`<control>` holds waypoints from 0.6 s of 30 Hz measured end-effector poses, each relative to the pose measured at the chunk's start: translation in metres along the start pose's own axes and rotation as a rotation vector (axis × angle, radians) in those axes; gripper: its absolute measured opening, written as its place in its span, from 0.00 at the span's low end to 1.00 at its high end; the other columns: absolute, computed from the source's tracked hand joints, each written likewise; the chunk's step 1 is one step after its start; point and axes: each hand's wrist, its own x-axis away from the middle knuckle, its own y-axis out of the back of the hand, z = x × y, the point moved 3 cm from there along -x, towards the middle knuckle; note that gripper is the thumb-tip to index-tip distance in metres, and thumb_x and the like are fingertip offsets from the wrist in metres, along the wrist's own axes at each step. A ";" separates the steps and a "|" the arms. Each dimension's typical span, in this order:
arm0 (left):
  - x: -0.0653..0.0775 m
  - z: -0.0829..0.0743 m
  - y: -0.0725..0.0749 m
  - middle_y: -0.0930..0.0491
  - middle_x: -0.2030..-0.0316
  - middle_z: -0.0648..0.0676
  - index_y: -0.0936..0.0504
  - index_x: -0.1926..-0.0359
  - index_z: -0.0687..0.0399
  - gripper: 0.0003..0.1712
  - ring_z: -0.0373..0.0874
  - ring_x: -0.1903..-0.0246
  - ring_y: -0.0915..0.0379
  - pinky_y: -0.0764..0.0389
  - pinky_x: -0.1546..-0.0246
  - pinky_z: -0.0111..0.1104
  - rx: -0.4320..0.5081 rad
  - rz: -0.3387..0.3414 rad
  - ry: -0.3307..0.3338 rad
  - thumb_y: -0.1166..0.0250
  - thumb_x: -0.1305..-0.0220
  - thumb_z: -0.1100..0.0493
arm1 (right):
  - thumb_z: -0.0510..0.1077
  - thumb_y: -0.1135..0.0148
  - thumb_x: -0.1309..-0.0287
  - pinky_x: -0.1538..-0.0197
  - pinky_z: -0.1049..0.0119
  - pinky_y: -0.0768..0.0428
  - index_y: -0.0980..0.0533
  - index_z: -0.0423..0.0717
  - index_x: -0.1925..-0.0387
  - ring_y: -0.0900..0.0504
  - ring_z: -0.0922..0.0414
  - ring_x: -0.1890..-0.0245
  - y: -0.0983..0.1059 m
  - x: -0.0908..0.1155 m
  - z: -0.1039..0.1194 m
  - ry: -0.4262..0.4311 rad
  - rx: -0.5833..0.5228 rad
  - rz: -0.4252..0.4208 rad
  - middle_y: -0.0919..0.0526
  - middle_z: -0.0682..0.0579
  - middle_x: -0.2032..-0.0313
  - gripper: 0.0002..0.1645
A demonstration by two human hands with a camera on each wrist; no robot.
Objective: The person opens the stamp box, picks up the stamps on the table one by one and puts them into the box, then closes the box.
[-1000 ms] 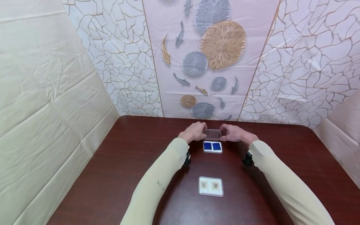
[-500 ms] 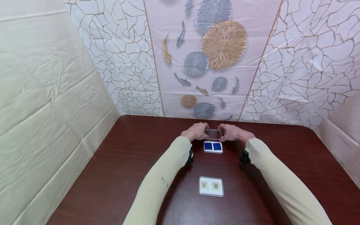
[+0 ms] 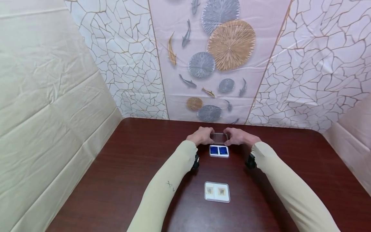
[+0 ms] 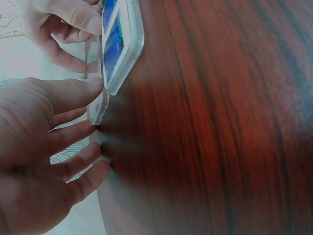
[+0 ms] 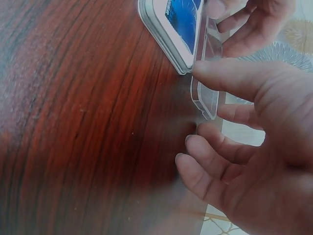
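Both hands are at the far side of the table, one at each end of a clear plastic lid [image 3: 219, 138]. My left hand [image 3: 202, 135] pinches its left end, thumb on the near edge and fingers behind. On the right end my right hand [image 3: 239, 136] pinches in the same way, its lower fingers loosely bent by the tabletop in the right wrist view. Just in front of the lid lies a flat clear case [image 3: 219, 156] with a white insert and two dark blue squares. In the left wrist view the lid [image 4: 99, 111] stands close behind this case [image 4: 128, 55].
Nearer the person, a second flat clear case [image 3: 215, 195] lies on the dark red-brown table [image 3: 130, 180]; its white insert carries two small beige pictures. A patterned cloth [image 3: 188, 48] hangs behind the table's far edge, and a plain cream cloth [image 3: 52, 106] at the left.
My right hand has moved slightly left, closer in on the lid's right end. The left hand has shifted very slightly right. Both cases stay where they were.
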 end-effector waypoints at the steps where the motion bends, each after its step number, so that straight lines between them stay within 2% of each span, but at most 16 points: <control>1: 0.000 0.000 0.000 0.22 0.47 0.49 0.26 0.39 0.44 0.24 0.46 0.46 0.34 0.25 0.50 0.42 -0.005 0.001 0.004 0.35 0.35 0.49 | 0.49 0.31 0.43 0.54 0.57 0.24 0.37 0.39 0.33 0.23 0.50 0.59 0.000 0.000 0.000 0.000 -0.001 0.002 0.21 0.38 0.52 0.42; 4: -0.002 0.001 -0.001 0.23 0.45 0.48 0.26 0.38 0.42 0.26 0.47 0.43 0.37 0.25 0.49 0.44 -0.012 0.000 0.015 0.35 0.35 0.49 | 0.50 0.32 0.43 0.62 0.63 0.24 0.38 0.39 0.32 0.23 0.52 0.64 0.000 -0.002 -0.001 -0.012 -0.030 0.013 0.22 0.39 0.55 0.42; 8: -0.003 0.002 -0.002 0.24 0.46 0.48 0.26 0.38 0.43 0.26 0.46 0.45 0.38 0.25 0.51 0.44 -0.021 -0.011 0.008 0.35 0.35 0.49 | 0.50 0.32 0.43 0.69 0.66 0.25 0.38 0.39 0.33 0.23 0.53 0.69 0.001 -0.002 -0.003 -0.012 -0.062 0.017 0.22 0.40 0.58 0.42; 18: -0.003 0.003 -0.005 0.24 0.43 0.48 0.25 0.39 0.43 0.23 0.44 0.45 0.35 0.25 0.47 0.40 -0.024 -0.014 -0.034 0.36 0.33 0.49 | 0.50 0.31 0.43 0.69 0.66 0.25 0.36 0.38 0.36 0.23 0.54 0.70 0.000 -0.003 -0.003 -0.009 -0.081 0.021 0.22 0.41 0.60 0.39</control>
